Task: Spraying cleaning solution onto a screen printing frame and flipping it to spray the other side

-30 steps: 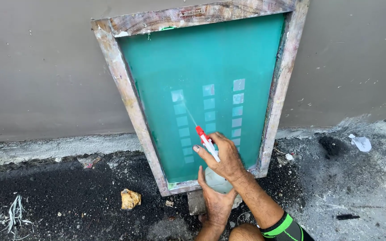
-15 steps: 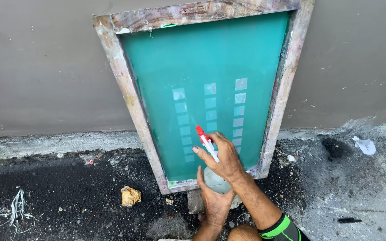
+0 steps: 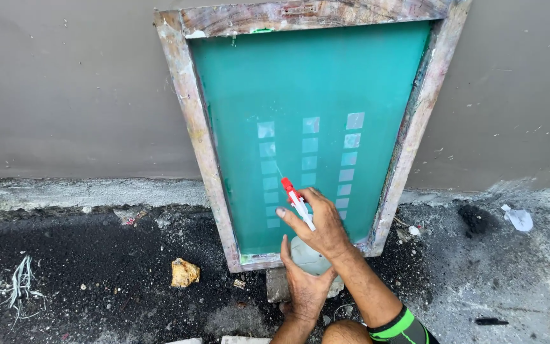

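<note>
A screen-printing frame (image 3: 189, 121) of worn wood with teal mesh (image 3: 313, 83) leans against a grey wall. Columns of pale squares (image 3: 309, 153) show in the mesh. My right hand (image 3: 323, 226) grips the head of a white spray bottle (image 3: 308, 258) with a red nozzle (image 3: 286, 185), index finger on the trigger, nozzle aimed at the lower mesh. A thin jet runs from the nozzle to the screen. My left hand (image 3: 303, 286) cups the bottle's body from below.
Wet dark ground (image 3: 84, 274) lies at the left, a concrete ledge (image 3: 65, 191) along the wall. A yellowish lump (image 3: 184, 272), scraps of plant fibre (image 3: 7, 286), a crumpled white scrap (image 3: 518, 218) and a small block (image 3: 276, 285) under the frame are nearby.
Both hands stay on the bottle in nearly the same pose. The view has shifted slightly, and a thin jet now shows at the nozzle.
</note>
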